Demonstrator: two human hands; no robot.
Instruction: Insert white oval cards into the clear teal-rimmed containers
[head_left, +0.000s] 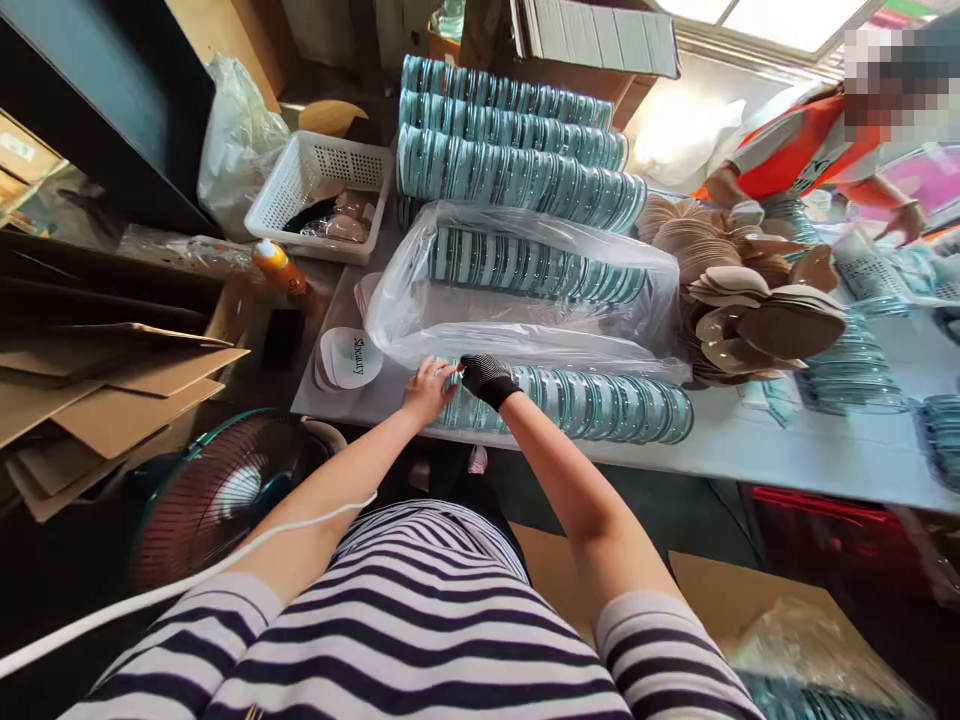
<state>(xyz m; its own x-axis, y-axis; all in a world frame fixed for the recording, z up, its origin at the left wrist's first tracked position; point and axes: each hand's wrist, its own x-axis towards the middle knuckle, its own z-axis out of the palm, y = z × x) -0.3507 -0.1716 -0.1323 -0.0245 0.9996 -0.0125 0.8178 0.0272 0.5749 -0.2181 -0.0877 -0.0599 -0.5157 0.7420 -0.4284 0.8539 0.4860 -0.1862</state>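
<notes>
Several cardboard sheets point(127, 400) lie at the far left, a fan point(238, 492) near them. Next come an orange bottle point(281, 268) and a white basket point(319, 243) holding small items. On the bench point(780, 440), white printed cards point(351, 358) sit left of the left hand point(430, 390), whose bent fingers meet the left end of the front row of clear, teal-tinted round pieces point(600, 402). The dark-gloved right hand point(487, 380) curls over that same end; I cannot tell whether either hand pinches a piece. Behind this row lies a plastic bag point(480, 345). Farther right are brown pads point(787, 325) and a co-worker in an orange vest point(802, 145).
</notes>
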